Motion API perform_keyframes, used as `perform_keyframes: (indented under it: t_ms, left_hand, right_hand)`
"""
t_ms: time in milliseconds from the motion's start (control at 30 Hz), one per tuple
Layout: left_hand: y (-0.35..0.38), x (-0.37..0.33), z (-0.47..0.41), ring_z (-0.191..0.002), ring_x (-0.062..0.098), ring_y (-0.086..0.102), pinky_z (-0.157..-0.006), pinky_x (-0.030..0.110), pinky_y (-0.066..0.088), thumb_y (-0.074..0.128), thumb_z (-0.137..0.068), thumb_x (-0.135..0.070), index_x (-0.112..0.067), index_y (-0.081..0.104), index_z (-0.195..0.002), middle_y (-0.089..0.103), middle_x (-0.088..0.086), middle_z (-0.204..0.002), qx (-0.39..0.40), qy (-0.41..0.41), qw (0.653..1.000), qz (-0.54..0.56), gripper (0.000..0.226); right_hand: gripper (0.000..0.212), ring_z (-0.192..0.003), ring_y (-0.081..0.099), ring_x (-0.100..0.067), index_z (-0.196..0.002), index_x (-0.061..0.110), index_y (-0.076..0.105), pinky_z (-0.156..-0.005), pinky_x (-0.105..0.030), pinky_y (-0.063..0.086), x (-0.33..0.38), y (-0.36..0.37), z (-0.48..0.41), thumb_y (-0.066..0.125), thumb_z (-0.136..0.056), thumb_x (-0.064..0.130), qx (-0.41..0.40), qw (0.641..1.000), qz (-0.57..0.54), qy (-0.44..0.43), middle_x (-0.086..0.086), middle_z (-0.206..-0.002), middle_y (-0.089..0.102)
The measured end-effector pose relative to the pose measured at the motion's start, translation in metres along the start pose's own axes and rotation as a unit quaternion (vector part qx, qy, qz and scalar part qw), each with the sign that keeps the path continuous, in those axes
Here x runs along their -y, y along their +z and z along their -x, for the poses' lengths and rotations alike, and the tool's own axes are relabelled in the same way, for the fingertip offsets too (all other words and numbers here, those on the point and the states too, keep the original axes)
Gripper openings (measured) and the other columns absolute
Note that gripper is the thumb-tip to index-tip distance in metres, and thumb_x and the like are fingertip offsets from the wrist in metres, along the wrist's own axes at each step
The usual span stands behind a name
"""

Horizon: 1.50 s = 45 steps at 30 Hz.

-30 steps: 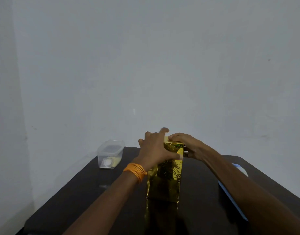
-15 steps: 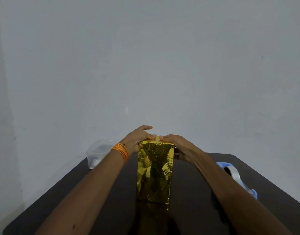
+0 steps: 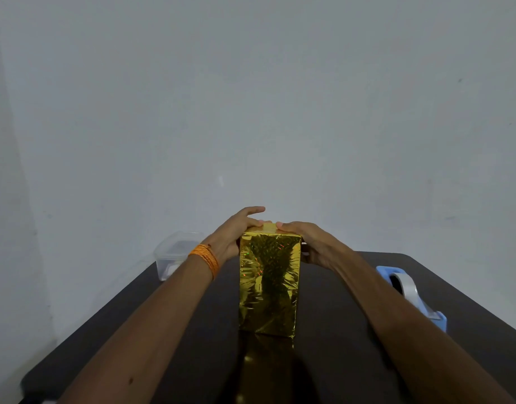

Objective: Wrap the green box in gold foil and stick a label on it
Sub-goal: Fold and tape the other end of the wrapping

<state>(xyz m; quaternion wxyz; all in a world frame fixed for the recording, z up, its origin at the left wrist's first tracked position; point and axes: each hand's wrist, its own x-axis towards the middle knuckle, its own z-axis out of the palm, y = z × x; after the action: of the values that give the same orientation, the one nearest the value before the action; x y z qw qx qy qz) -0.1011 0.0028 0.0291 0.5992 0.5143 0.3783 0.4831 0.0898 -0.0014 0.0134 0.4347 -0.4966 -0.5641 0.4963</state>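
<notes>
The box (image 3: 268, 284), covered all round in shiny gold foil, stands upright in the middle of the dark table (image 3: 213, 345). My left hand (image 3: 230, 237), with an orange band on its wrist, holds the box's upper left side, its thumb lying on the top fold and its index finger lifted straight above it. My right hand (image 3: 315, 246) grips the upper right side with its thumb on the top; its other fingers are hidden behind the box. No label is in sight.
A clear plastic container (image 3: 175, 255) sits at the table's far left corner. A blue tape dispenser (image 3: 408, 295) with a white roll lies near the right edge, beside my right forearm. A plain grey wall stands behind the table.
My left hand has slid off the front top of the box to its left side, uncovering the gold front face. The view has shifted, so the dispenser shows more fully.
</notes>
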Motion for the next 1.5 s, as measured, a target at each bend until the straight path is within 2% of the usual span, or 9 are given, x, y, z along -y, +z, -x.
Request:
perform_keyframes:
  t_ms: [267, 433, 600, 733, 833, 1067, 1200, 1367, 1500]
  left_hand:
    - [0.002, 0.025, 0.005, -0.108, 0.037, 0.066, -0.091, 0.047, 0.054, 0.048, -0.098, -0.009, -0.013, 0.061, -0.128, 0.064, 0.02, -0.124, -0.015, 0.073, 0.993, 0.096, 0.033]
    - [0.005, 0.042, 0.018, -0.1, 0.02, 0.064, -0.08, 0.032, 0.057, 0.043, -0.103, -0.039, -0.015, 0.061, -0.127, 0.061, 0.007, -0.114, -0.061, 0.168, 0.984, 0.001, 0.039]
    - [-0.016, 0.07, 0.013, -0.129, 0.019, 0.054, -0.108, 0.05, 0.043, 0.049, -0.085, -0.078, -0.03, 0.048, -0.139, 0.058, -0.002, -0.137, -0.012, 0.185, 0.975, -0.122, 0.073]
    - [-0.027, 0.089, 0.01, -0.134, 0.019, 0.051, -0.11, 0.055, 0.039, 0.039, -0.088, -0.08, -0.042, 0.047, -0.141, 0.056, -0.007, -0.142, -0.002, 0.152, 0.976, -0.154, 0.066]
    - [-0.023, 0.086, 0.017, -0.133, 0.02, 0.052, -0.109, 0.056, 0.04, 0.039, -0.09, -0.077, -0.041, 0.047, -0.142, 0.057, -0.005, -0.142, 0.003, 0.146, 0.979, -0.139, 0.064]
    - [-0.019, 0.099, 0.028, -0.129, 0.014, 0.054, -0.106, 0.046, 0.046, 0.038, -0.084, -0.082, -0.04, 0.047, -0.141, 0.055, -0.007, -0.142, 0.014, 0.124, 0.986, -0.108, 0.071]
    - [-0.026, 0.11, 0.029, -0.125, 0.014, 0.056, -0.104, 0.044, 0.047, 0.047, -0.085, -0.076, -0.036, 0.045, -0.14, 0.056, -0.003, -0.139, 0.005, 0.107, 0.989, -0.098, 0.068]
    - [-0.027, 0.114, 0.03, -0.104, 0.01, 0.069, -0.077, 0.026, 0.055, 0.052, -0.101, -0.033, -0.027, 0.05, -0.131, 0.067, 0.001, -0.124, -0.035, 0.13, 0.983, -0.122, 0.031]
    - [-0.027, 0.127, 0.02, -0.103, 0.011, 0.07, -0.09, 0.035, 0.056, 0.056, -0.095, -0.051, -0.025, 0.057, -0.128, 0.069, -0.001, -0.121, -0.056, 0.09, 0.98, -0.166, 0.042]
  right_hand:
    - [0.049, -0.075, 0.058, -0.014, -0.109, 0.014, 0.072, -0.058, -0.024, 0.042, -0.004, 0.0, 0.0, 0.078, -0.078, 0.052, -0.004, 1.0, -0.016, 0.007, 0.007, -0.066, 0.063]
    - [0.043, -0.071, 0.059, -0.012, -0.103, 0.017, 0.073, -0.06, -0.023, 0.044, -0.003, -0.003, 0.001, 0.079, -0.078, 0.051, -0.014, 1.0, -0.022, 0.007, 0.007, -0.064, 0.062]
    - [0.038, -0.08, 0.062, -0.015, -0.101, 0.016, 0.074, -0.072, -0.028, 0.046, -0.002, 0.002, 0.006, 0.078, -0.08, 0.047, -0.024, 0.999, -0.031, -0.015, 0.004, -0.072, 0.066]
    - [0.044, -0.087, 0.062, -0.015, -0.116, 0.013, 0.065, -0.073, -0.029, 0.048, -0.007, 0.008, 0.021, 0.055, -0.097, 0.051, -0.086, 0.991, 0.017, -0.099, -0.004, -0.102, 0.066]
    - [0.055, -0.109, 0.061, -0.016, -0.134, 0.022, 0.046, -0.083, -0.032, 0.051, -0.03, 0.006, 0.033, 0.038, -0.099, 0.063, -0.039, 0.988, 0.034, -0.146, -0.006, -0.128, 0.059]
    - [0.097, -0.119, 0.057, -0.004, -0.149, 0.042, 0.022, -0.103, -0.037, 0.048, -0.099, -0.001, 0.05, 0.072, -0.07, 0.068, 0.03, 0.981, 0.097, -0.166, 0.015, -0.133, 0.052]
    - [0.067, -0.12, 0.059, -0.013, -0.134, 0.058, 0.032, -0.102, -0.041, 0.051, -0.114, 0.005, 0.052, 0.069, -0.079, 0.061, 0.046, 0.984, 0.089, -0.146, 0.006, -0.13, 0.057]
    - [0.057, -0.106, 0.068, -0.014, -0.143, 0.041, 0.039, -0.085, -0.03, 0.055, -0.11, 0.011, 0.037, 0.055, -0.092, 0.063, -0.056, 0.987, 0.067, -0.134, 0.005, -0.121, 0.068]
    - [0.039, -0.095, 0.058, 0.0, -0.131, 0.031, 0.054, -0.072, -0.017, 0.043, -0.102, 0.01, 0.038, 0.041, -0.102, 0.054, -0.109, 0.982, 0.13, -0.081, 0.01, -0.116, 0.06]
